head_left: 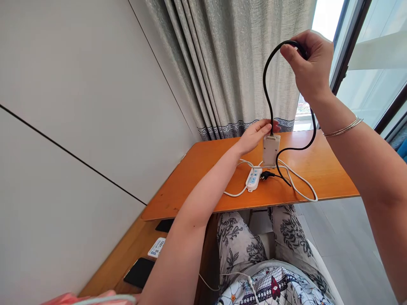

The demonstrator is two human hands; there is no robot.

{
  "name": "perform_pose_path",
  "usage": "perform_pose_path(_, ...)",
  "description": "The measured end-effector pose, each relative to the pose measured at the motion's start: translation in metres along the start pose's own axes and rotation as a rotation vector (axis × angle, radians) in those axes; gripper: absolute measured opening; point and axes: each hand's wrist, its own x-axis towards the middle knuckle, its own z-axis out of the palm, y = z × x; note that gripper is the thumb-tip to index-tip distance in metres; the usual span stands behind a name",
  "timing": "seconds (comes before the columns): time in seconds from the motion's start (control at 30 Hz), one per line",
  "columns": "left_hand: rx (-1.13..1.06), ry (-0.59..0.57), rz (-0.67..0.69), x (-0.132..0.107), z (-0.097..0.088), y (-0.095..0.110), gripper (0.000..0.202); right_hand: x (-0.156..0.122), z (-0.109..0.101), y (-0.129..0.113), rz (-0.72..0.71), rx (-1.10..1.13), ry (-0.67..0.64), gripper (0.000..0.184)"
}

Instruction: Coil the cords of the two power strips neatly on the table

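My right hand (313,65) is raised near the window, its thumb and fingers pinching a black power cord (265,80) at the top of a loop. Lower down, my left hand (254,134) closes on the same cord just above a beige power strip (271,151). That strip is upright, its lower end close to the tabletop; whether it touches is unclear. The cord's other end runs down to a black plug (267,175) by the white power strip (253,179), which lies on the table. White cable (302,180) curls around them.
The orange-brown wooden table (197,169) meets a pale wall panel (79,106) on the left. Grey curtains (235,63) hang behind it, beside a window (372,63). On a lower shelf lie dark flat objects (139,272) and a white labelled item (156,248).
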Motion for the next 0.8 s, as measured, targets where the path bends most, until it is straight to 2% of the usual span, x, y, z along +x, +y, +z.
perform_pose_path(0.07, -0.078, -0.041, -0.072, -0.010, 0.002, 0.012, 0.035, -0.005, -0.001, 0.004, 0.010, 0.006, -0.006, 0.021)
perform_pose_path(0.17, -0.233, 0.081, -0.178, -0.022, 0.000, 0.021, 0.032, -0.022, -0.003, 0.021, 0.077, -0.026, -0.104, 0.024)
perform_pose_path(0.27, -0.395, 0.279, -0.200, -0.027, -0.006, 0.029, 0.029, -0.055, -0.002, 0.041, 0.253, -0.046, -0.390, 0.017)
perform_pose_path(0.33, -0.479, 0.362, -0.189, -0.028, -0.011, 0.037, 0.028, -0.085, -0.001, 0.047, 0.365, -0.048, -0.610, 0.015)
perform_pose_path(0.4, -0.534, 0.410, -0.172, -0.028, -0.016, 0.045, 0.027, -0.118, -0.001, 0.046, 0.425, -0.012, -0.774, 0.027)
perform_pose_path(0.5, -0.557, 0.497, -0.119, -0.029, -0.022, 0.053, 0.029, -0.161, -0.004, 0.035, 0.489, -0.037, -0.927, 0.049)
perform_pose_path(0.57, -0.525, 0.551, -0.085, -0.030, -0.024, 0.052, 0.031, -0.182, -0.008, 0.026, 0.422, -0.160, -0.982, 0.058)
perform_pose_path(0.63, -0.471, 0.579, -0.066, -0.031, -0.024, 0.046, 0.032, -0.193, -0.013, 0.020, 0.280, -0.307, -1.030, 0.059)
perform_pose_path(0.7, -0.413, 0.585, -0.057, -0.031, -0.022, 0.035, 0.031, -0.195, -0.017, 0.014, 0.153, -0.428, -1.097, 0.056)
perform_pose_path(0.8, -0.336, 0.584, -0.041, -0.030, -0.018, 0.019, 0.026, -0.189, -0.023, 0.002, 0.071, -0.563, -1.181, 0.055)
